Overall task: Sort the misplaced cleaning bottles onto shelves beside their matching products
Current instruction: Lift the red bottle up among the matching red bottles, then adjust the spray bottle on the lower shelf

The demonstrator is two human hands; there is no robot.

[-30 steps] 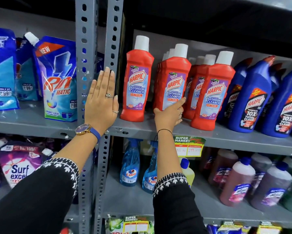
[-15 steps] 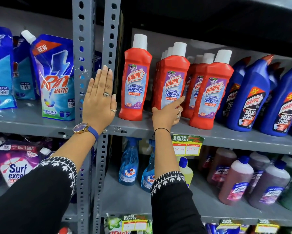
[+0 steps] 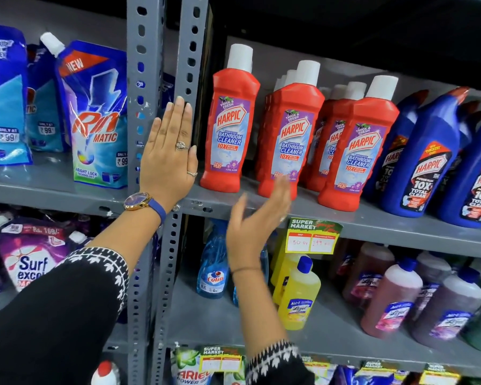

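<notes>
My left hand (image 3: 168, 159) lies flat and open against the grey perforated upright (image 3: 144, 107) between the two bays, fingers straight, holding nothing. My right hand (image 3: 257, 218) is blurred in front of the upper shelf (image 3: 372, 220), fingers spread apart and empty, just below the foot of the second red Harpic bathroom cleaner bottle (image 3: 290, 132); I cannot tell whether a fingertip touches it. That bottle stands upright at the front of a row of identical red bottles, with another red Harpic bathroom cleaner (image 3: 229, 126) a little apart to its left and a third (image 3: 357, 145) to its right. Beyond them stand the blue Harpic toilet cleaner bottles (image 3: 425, 159), grouped by their own kind. I judge this shelf sorted, since each colour keeps to its own block and neither hand carries anything. What is left seems to lie lower: on the shelf beneath, a yellow Lizol bottle (image 3: 299, 295) stands between the blue Colin spray bottles (image 3: 213, 265) and the brown and purple Lizol bottles (image 3: 383, 298), and I cannot say whether it counts as matched there. The Rin Matic pouches (image 3: 94, 120) and the Surf Excel pack (image 3: 31, 262) in the left bay look like their own section. So I put the task partway, with the red bottle placed and more shelves to check.
</notes>
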